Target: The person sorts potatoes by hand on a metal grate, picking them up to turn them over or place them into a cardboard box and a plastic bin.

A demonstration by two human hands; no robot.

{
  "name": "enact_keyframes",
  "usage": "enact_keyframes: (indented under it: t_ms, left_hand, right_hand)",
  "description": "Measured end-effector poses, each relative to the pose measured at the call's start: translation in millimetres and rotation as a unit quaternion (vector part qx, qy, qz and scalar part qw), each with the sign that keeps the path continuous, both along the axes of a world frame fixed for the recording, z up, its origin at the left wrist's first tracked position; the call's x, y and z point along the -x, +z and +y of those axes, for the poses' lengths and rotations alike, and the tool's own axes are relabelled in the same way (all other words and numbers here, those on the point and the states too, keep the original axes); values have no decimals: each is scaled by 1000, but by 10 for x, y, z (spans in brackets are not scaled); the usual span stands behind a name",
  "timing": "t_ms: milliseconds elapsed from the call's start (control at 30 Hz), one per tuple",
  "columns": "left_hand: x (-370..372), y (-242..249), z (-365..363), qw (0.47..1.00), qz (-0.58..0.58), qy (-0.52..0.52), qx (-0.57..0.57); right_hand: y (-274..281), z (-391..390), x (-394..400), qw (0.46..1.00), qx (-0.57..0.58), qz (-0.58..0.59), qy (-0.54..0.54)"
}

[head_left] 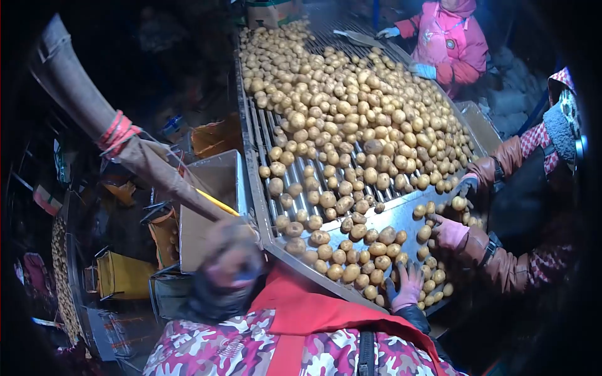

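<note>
Smeared by motion, my left hand (231, 260) is at the left edge of the sorting table, beside an open cardboard box (210, 172). Its fingers cannot be made out, nor whether anything is in them. My right hand (407, 285), in a pink glove with dark blue fingertips, rests among the potatoes (351, 272) at the table's near end. Its fingers are spread and it grips nothing. Many more potatoes (351, 106) cover the metal rollers (257, 135) farther up. Between the rollers and the near potatoes lies a smooth metal plate (401, 213).
A long fabric tube (157, 163) tied with pink cord (119, 135) slants in from the upper left. Yellow crates (125, 276) stand at left. At right, a co-worker's gloved hands (451, 232) touch potatoes. Another person in pink (451, 44) stands at the far side.
</note>
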State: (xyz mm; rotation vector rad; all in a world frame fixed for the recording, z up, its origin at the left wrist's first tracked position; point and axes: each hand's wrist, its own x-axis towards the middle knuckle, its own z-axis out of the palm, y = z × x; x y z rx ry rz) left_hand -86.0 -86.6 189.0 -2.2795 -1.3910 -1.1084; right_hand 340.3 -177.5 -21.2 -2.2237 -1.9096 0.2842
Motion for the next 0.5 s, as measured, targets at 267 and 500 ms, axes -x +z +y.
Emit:
enact_keyframes:
  t_ms: [267, 500]
  left_hand:
    - [1376, 540, 1018, 848, 156, 346, -370]
    - [2589, -971, 1756, 894, -88, 378, 224]
  right_hand:
    - [-93, -9, -16, 999, -34, -7, 23]
    - [-2, -38, 4, 999, -45, -14, 22]
